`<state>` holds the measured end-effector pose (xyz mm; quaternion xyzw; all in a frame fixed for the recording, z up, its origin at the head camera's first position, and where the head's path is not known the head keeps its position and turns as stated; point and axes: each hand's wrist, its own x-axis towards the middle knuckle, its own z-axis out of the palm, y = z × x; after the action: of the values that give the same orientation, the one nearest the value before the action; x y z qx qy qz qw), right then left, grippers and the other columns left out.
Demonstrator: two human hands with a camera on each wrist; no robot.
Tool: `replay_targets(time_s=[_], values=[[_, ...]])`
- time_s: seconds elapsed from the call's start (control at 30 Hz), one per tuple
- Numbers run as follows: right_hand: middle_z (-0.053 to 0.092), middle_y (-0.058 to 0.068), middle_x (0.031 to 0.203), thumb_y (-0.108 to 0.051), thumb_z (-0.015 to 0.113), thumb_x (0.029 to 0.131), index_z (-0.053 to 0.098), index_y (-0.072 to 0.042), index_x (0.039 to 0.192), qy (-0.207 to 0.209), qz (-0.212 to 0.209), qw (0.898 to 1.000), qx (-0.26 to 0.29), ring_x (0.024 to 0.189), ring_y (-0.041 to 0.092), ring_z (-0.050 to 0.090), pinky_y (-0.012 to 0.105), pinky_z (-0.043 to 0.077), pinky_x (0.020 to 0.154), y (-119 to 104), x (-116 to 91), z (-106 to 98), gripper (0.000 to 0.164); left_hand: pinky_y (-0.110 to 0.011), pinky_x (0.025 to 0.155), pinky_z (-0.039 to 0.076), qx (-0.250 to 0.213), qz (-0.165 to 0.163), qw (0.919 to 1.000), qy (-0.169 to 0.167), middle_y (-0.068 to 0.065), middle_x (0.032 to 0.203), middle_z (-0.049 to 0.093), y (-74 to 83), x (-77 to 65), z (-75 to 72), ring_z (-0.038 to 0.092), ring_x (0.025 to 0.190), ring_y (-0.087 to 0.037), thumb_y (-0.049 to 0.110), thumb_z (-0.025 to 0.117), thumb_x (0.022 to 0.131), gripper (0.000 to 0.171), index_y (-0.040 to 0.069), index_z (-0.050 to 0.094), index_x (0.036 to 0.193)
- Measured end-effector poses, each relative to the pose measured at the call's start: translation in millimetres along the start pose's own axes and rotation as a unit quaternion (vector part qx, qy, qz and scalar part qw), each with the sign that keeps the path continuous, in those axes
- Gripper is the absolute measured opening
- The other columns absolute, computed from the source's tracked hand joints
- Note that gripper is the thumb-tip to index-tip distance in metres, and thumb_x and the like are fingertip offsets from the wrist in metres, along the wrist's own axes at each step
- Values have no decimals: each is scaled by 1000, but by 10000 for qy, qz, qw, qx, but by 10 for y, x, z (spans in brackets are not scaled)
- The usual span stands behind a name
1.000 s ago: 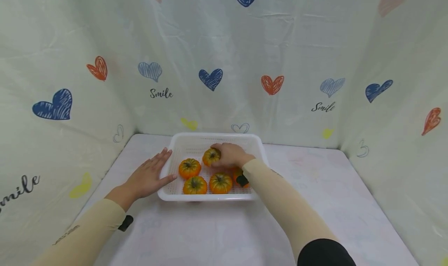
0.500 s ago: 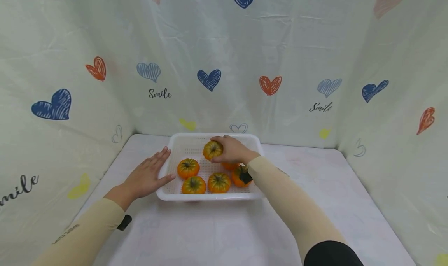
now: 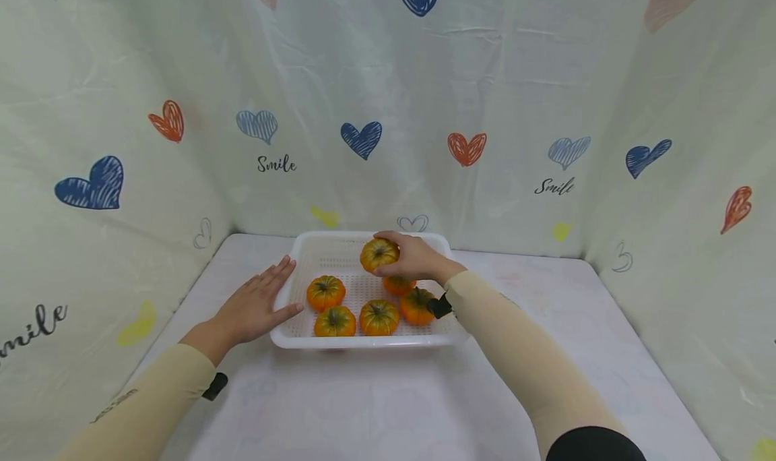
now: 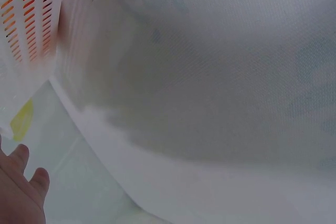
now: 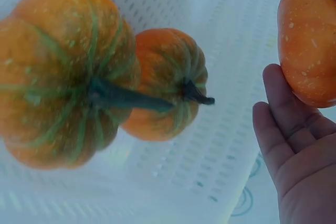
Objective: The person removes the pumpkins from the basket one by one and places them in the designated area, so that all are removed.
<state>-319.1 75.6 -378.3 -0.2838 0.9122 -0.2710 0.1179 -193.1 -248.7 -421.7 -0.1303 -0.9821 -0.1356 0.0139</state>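
Note:
A white plastic basket (image 3: 364,342) stands on the table with several small orange pumpkins in it. My right hand (image 3: 418,257) grips one pumpkin (image 3: 378,255) by its side, over the back part of the basket; the right wrist view shows this pumpkin (image 5: 310,43) raised, fingers beneath and beside it. Below that hand sits another pumpkin (image 3: 399,285), partly covered. Nearer the front lie a pumpkin (image 3: 417,306) by the right wrist, a middle pumpkin (image 3: 379,317), and two at left. My left hand (image 3: 251,306) rests with straight fingers against the basket's left rim.
The white-covered table (image 3: 364,400) extends in front of the basket and to its right. A pale curtain (image 3: 412,77) printed with hearts rises behind and along both sides.
My right hand has lifted the pumpkin and shifted slightly back and right, uncovering the pumpkin below it. The left hand has stayed at the basket's rim.

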Motion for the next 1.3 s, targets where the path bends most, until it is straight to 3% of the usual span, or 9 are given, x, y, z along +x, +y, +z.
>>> replay_targets(time_s=[0.3, 0.57, 0.97, 1.3], values=[[57, 3, 125, -39, 78, 84, 40, -22, 152, 251, -144, 9979, 584, 106, 21, 58, 36, 54, 90, 36, -267, -300, 80, -58, 115, 19, 16, 52, 10000, 14, -17, 164, 16, -2, -3, -1, 22, 146, -41, 58, 53, 96, 89, 3, 21, 158], [55, 7, 130, -37, 78, 87, 40, -20, 151, 859, -176, 9909, 1019, 109, 26, 57, 40, 53, 92, 328, -582, -604, 77, -59, 115, 20, -66, 125, 9999, -2, -18, 164, 16, 11, -4, -22, 22, 146, -41, 56, 54, 96, 88, 2, 21, 158], [44, 16, 145, -41, 75, 89, 29, -17, 157, 1706, 638, 9735, 1382, 121, 36, 52, 51, 48, 98, 896, -949, -774, 85, -59, 115, 20, -153, 125, 9998, -103, -17, 164, 15, -20, -1, -28, 21, 147, -40, 61, 52, 96, 91, 3, 19, 158], [43, 22, 143, -51, 72, 88, 26, -16, 158, 2037, 1574, 9553, 1457, 119, 38, 49, 52, 47, 99, 1415, -1065, -553, 91, -59, 115, 20, -151, 89, 9998, -107, -17, 164, 15, -22, 7, -16, 20, 147, -40, 61, 52, 95, 91, 4, 19, 159]])
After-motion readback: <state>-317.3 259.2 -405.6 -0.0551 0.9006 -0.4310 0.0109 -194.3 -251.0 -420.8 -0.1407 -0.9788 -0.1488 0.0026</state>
